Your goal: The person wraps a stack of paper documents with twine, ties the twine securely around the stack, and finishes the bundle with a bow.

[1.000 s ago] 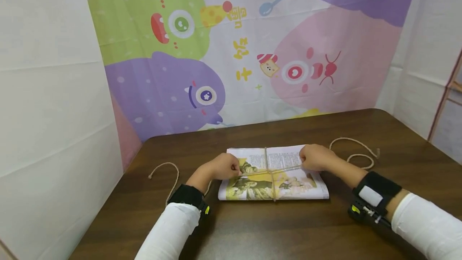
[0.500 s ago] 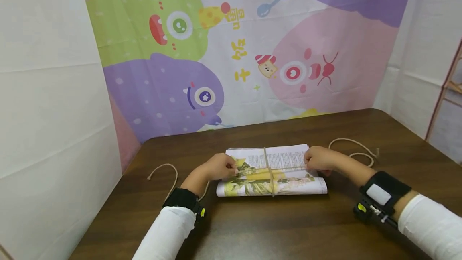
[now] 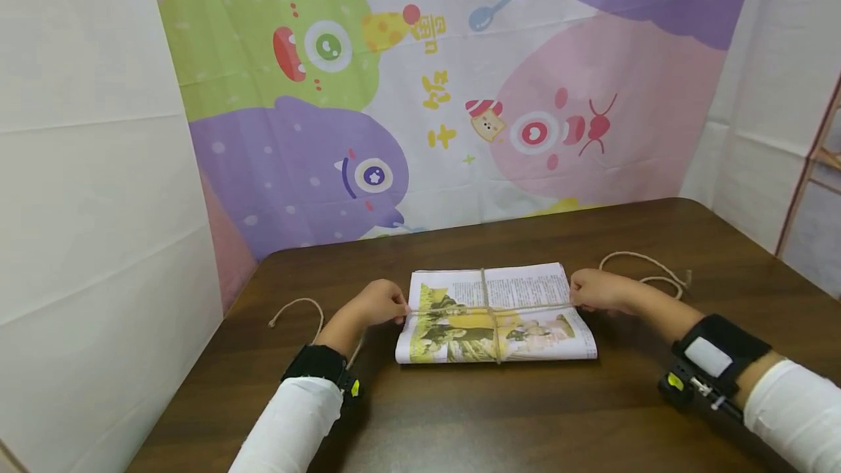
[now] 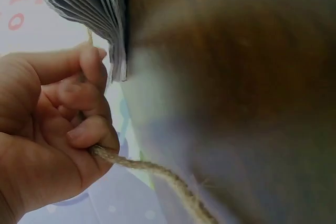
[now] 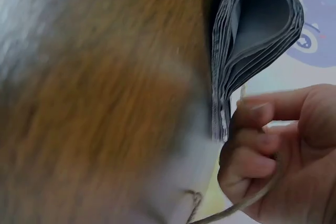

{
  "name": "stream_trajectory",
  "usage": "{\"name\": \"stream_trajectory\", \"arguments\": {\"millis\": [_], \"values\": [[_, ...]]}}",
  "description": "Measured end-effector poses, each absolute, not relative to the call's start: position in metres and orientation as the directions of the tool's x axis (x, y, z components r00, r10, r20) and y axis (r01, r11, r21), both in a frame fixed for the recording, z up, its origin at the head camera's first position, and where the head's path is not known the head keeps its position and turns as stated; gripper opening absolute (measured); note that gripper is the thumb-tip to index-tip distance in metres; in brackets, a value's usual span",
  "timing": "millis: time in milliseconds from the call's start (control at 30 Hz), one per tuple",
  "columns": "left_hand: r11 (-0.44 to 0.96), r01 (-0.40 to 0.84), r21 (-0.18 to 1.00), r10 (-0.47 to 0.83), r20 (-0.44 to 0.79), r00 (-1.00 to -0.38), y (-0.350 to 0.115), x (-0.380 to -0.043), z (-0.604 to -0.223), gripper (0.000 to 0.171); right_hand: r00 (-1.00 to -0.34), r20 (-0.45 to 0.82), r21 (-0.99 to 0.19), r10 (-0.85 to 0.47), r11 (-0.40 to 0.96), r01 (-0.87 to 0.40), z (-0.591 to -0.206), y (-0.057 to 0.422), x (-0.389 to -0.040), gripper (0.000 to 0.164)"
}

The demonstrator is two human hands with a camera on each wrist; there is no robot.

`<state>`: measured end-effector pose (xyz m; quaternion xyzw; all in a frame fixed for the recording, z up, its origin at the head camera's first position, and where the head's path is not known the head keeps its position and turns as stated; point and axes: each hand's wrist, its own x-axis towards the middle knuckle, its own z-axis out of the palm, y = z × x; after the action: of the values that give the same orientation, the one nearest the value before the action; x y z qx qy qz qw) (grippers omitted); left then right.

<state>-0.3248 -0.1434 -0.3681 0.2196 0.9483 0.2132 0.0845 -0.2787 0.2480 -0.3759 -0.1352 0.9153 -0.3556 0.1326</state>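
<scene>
At the far left, white cloth (image 3: 85, 166) hangs beside your bench (image 3: 460, 414), and one free tail of the twine (image 3: 304, 300) curves over the dark wood, ending near your left forearm. Your left sleeve (image 3: 289, 422) is white, with a black strap (image 3: 315, 363) round the wrist above it. Your left hand (image 3: 377, 302) is just beside the left edge of the newspaper bundle (image 3: 525, 331), its grip closed on the twine: the left wrist view has the fingers curled over the cord, a thin strand rising past the fingertips and a thicker length leaving below the little finger. The bundle lies flat in the middle of the bench, folded, print side up. One strand goes over it from far edge to near edge; another runs straight across between your two hands, and they meet near the middle. Whether they are knotted there, you cannot tell. At the bundle's right edge, your right hand (image 3: 599, 290) has its grip closed on the twine too, fingers curled, the cord trailing out under them. Behind that forearm the other tail loops on the bench. Farther right come a second black strap (image 3: 719, 355) and your right sleeve (image 3: 798, 411), also white.
</scene>
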Motion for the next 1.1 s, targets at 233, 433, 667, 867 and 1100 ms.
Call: {"name": "stream_trajectory", "arguments": {"millis": [233,433,667,867,1100], "values": [[0.859,0.372,0.352,0.433,-0.11,-0.895,-0.145,-0.319,-0.368,0.024,-0.927,-0.045,-0.487,-0.373,0.818,-0.306,-0.381,0.254,-0.28,0.011],[0.867,0.432,0.25,0.467,-0.1,-0.879,-0.143,-0.318,-0.369,0.019,-0.911,0.052,-0.322,-0.409,0.857,-0.403,-0.381,0.25,-0.283,0.018],[0.863,0.488,0.132,0.489,0.022,-0.872,-0.142,-0.313,-0.372,0.018,-0.857,0.172,-0.2,-0.487,0.834,-0.514,-0.384,0.249,-0.283,0.023],[0.83,0.552,0.073,0.54,0.136,-0.83,-0.136,-0.309,-0.373,0.019,-0.83,0.224,-0.119,-0.511,0.831,-0.543,-0.382,0.246,-0.279,0.026],[0.765,0.644,-0.002,0.644,0.008,-0.765,-0.136,-0.3,-0.369,0.022,-0.821,0.202,-0.045,-0.534,0.832,-0.552,-0.382,0.243,-0.267,0.044]]}}
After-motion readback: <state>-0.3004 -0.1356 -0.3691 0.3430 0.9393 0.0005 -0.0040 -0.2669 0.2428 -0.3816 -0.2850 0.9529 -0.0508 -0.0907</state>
